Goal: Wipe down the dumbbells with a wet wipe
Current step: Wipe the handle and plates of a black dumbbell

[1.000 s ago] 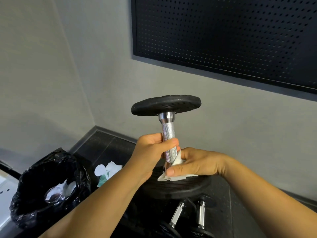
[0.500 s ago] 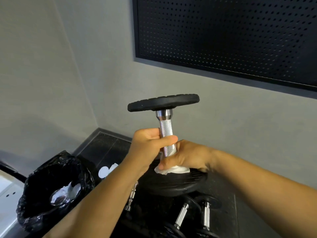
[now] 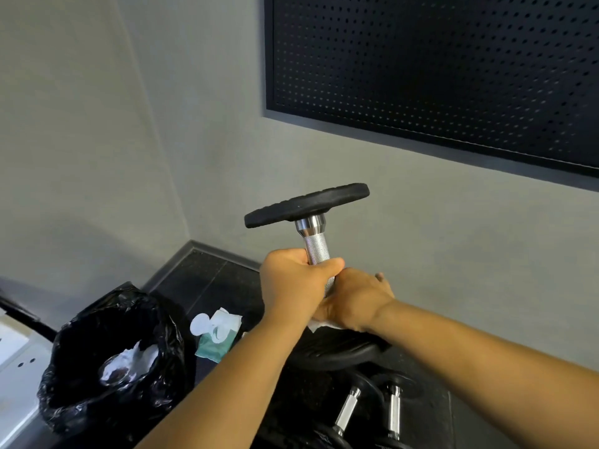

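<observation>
A dumbbell [image 3: 316, 247] with black plates and a knurled chrome handle stands on end, its top plate slightly tilted. My left hand [image 3: 293, 283] grips the handle's middle. My right hand [image 3: 355, 301] is wrapped round the base of the handle just above the lower plate [image 3: 343, 353], holding a white wet wipe [image 3: 319, 325] against it. Only a small edge of the wipe shows under my palm.
Two more dumbbells [image 3: 369, 413] lie on the black floor mat below. A wet wipe pack [image 3: 217, 333] with its lid open lies to the left. A bin lined with a black bag [image 3: 110, 361] holds used wipes. A grey wall and a black perforated panel [image 3: 437, 72] stand behind.
My right hand has turned round the base of the handle with the wipe, so its back now faces me and most of the wipe is hidden. The left hand keeps its grip.
</observation>
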Demonstrator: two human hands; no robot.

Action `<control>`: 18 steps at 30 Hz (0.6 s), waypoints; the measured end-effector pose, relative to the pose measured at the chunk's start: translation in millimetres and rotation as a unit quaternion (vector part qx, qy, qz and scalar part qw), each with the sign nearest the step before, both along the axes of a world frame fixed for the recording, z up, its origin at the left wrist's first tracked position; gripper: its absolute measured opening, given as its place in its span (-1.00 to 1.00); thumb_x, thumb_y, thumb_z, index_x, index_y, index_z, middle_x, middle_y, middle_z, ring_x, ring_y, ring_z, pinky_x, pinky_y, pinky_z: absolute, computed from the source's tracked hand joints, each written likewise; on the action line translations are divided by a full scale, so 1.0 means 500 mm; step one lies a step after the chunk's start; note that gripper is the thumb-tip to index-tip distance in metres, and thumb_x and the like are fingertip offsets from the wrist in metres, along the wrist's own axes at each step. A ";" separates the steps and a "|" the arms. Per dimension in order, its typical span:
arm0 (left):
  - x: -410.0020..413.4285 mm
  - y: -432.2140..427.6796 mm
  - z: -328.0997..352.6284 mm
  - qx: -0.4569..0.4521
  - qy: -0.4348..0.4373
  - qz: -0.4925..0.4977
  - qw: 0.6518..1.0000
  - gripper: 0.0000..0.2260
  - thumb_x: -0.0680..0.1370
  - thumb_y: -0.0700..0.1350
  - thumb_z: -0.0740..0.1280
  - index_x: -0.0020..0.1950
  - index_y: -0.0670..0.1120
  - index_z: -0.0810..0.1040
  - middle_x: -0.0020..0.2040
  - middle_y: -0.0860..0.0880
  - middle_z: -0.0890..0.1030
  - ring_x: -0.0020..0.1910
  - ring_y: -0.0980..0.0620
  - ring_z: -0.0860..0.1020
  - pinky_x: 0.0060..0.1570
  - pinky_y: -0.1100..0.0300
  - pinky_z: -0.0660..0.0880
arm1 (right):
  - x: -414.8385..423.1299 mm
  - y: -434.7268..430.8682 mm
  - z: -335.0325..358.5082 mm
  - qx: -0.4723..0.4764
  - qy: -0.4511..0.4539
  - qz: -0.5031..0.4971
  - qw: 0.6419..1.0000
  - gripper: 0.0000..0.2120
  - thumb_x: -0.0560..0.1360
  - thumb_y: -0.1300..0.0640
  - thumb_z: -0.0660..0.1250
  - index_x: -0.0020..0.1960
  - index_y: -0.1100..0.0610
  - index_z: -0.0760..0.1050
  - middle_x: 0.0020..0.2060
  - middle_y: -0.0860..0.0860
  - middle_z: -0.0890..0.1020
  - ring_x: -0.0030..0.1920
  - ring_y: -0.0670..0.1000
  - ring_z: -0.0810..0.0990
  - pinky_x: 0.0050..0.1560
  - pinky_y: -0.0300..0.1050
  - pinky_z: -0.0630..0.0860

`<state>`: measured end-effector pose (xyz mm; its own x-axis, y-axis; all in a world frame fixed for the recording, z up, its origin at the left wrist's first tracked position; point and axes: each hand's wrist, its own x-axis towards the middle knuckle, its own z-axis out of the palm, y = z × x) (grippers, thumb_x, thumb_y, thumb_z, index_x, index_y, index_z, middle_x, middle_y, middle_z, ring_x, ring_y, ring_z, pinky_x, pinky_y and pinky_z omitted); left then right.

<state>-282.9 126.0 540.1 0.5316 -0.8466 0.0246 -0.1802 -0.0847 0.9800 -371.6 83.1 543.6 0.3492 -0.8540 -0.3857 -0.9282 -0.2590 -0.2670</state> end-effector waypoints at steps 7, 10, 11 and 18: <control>0.058 0.005 -0.006 0.027 0.157 -0.122 0.980 -0.96 0.40 -0.22 0.48 -0.17 -0.12 0.70 -0.21 -0.15 0.71 -0.16 -0.07 0.69 -0.06 0.06 0.62 | -0.011 -0.004 0.019 0.182 -0.155 0.035 0.970 -0.60 0.20 -0.12 0.54 -0.06 0.06 0.65 -0.08 0.04 0.70 0.00 0.01 0.64 0.29 -0.02 0.45; 0.084 0.013 -0.015 0.010 0.280 -0.182 0.942 -0.92 0.39 -0.24 0.45 -0.16 -0.13 0.70 -0.13 -0.19 0.71 -0.08 -0.10 0.69 -0.04 0.11 0.61 | -0.022 -0.023 0.044 0.222 -0.144 0.095 0.960 -0.67 0.25 -0.08 0.57 -0.10 0.09 0.66 -0.11 0.05 0.71 -0.05 0.01 0.67 0.18 -0.10 0.54; 0.087 0.016 -0.019 0.004 0.325 -0.193 0.926 -0.87 0.36 -0.22 0.43 -0.11 -0.15 0.68 -0.12 -0.18 0.70 -0.07 -0.09 0.69 -0.06 0.14 0.61 | -0.024 -0.029 0.052 0.230 -0.138 0.109 0.957 -0.67 0.26 -0.07 0.56 -0.08 0.09 0.66 -0.14 0.03 0.71 -0.09 -0.02 0.66 0.16 -0.14 0.54; 0.093 0.026 -0.029 -0.030 0.457 -0.219 0.862 -0.65 0.40 -0.21 0.32 0.17 -0.25 0.52 -0.08 -0.12 0.70 -0.01 -0.05 0.67 -0.02 0.14 0.61 | -0.036 -0.045 0.089 0.253 -0.130 0.150 0.947 -0.63 0.22 -0.15 0.55 -0.10 0.07 0.69 -0.20 -0.03 0.64 -0.11 -0.08 0.58 0.24 -0.06 0.50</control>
